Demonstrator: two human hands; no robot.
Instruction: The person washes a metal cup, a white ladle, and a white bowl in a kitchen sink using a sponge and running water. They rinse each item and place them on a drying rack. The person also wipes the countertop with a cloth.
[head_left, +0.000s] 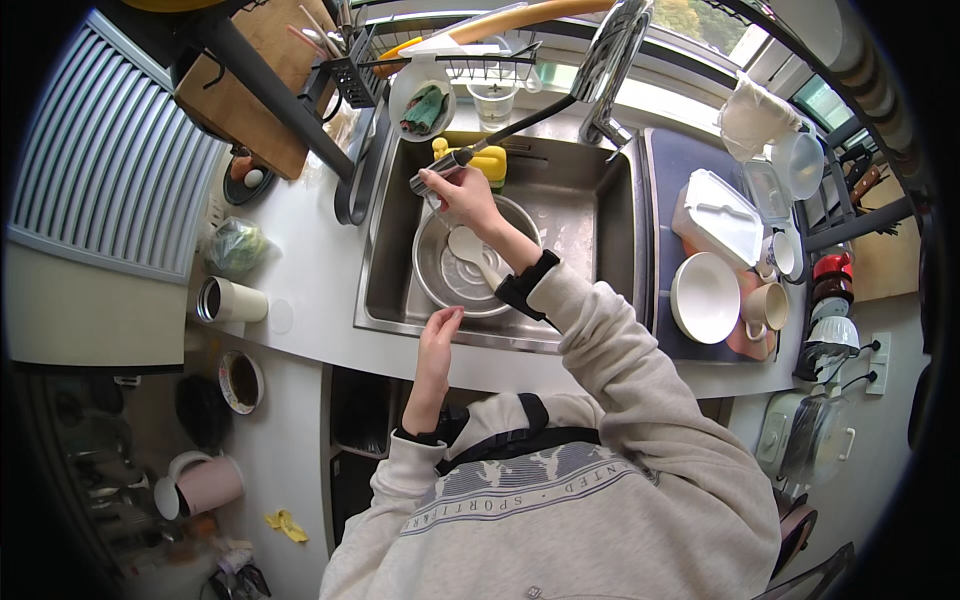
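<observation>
My right hand (466, 196) grips the pull-out spray head (441, 169) of the chrome faucet (613, 52), its black hose stretched over the sink. Below it, a round metal basin (421, 274) stands in the stainless steel sink (577, 180), with a white spoon or ladle (466, 244) lying in it. My left hand (439, 337) hovers by the sink's front edge, near the basin's rim, its fingers close together and nothing visible in them. Behind the basin is a yellow bottle (491, 161). A white bowl with a green cloth (425, 109) sits at the back left.
Right of the sink, a mat (675, 157) bears a white bowl (705, 298), a lidded white container (720, 217) and cups. To the left are an open tumbler (232, 300) and a plastic bag of greens (236, 246). A black rack post (277, 90) slants down at the upper left.
</observation>
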